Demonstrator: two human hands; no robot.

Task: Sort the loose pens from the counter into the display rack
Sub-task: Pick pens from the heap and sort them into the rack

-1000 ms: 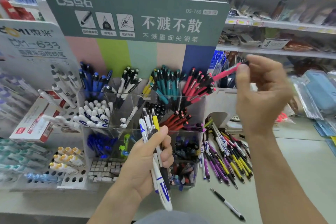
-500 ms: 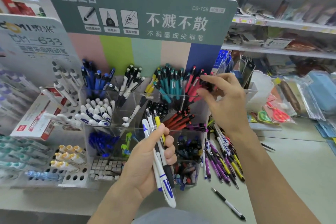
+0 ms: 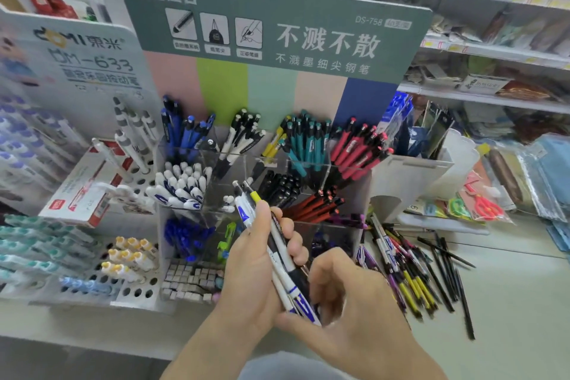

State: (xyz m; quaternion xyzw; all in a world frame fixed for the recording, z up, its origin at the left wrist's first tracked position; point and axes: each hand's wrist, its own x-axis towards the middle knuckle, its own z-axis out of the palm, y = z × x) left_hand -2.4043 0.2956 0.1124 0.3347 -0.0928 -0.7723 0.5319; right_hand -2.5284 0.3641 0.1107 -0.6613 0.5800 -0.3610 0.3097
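— How is the scene lit?
— Evenly and brightly; only soft shadows are cast.
— And sharpness?
— Edges are bowed by the wide lens; the right hand (image 3: 354, 302) is motion-blurred.

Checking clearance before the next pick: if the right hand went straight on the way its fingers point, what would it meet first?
Probably the bundle of pens in the left hand; the right hand points left, fingertips nearly there already.
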